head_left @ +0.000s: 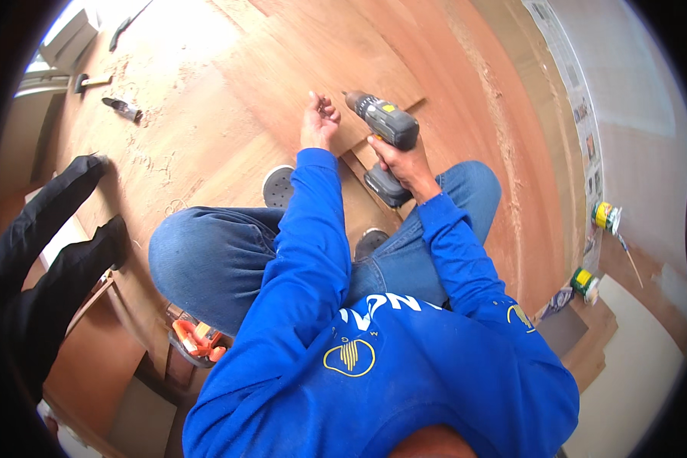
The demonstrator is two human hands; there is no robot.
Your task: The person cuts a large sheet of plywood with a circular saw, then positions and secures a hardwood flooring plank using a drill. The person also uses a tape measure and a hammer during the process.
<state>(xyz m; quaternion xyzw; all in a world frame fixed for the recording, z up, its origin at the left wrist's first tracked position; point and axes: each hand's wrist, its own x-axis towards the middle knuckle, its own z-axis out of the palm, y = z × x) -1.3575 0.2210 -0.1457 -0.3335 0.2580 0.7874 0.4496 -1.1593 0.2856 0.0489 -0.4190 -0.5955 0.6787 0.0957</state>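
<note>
My right hand (408, 162) is wrapped round the handle of a grey and black cordless drill (389, 122) with a battery at its base. The drill's chuck points away to the upper left, toward my left hand (321, 120). That hand hovers just left of the chuck, palm partly up, with its fingers curled in. Whatever is between the fingers, if anything, is too small to make out. Beneath both hands lies reddish-brown wooden sheeting (320, 69), and the edge of a raised board (393, 114) runs under the drill.
Another person's legs in black trousers (46, 210) stand at the left. A hammer (93, 81) and a dark hand tool (122, 109) lie among wood shavings. An orange tool (197, 338) sits by my left knee. Two paint cans (606, 217) stand at the right, near printed paper (576, 91).
</note>
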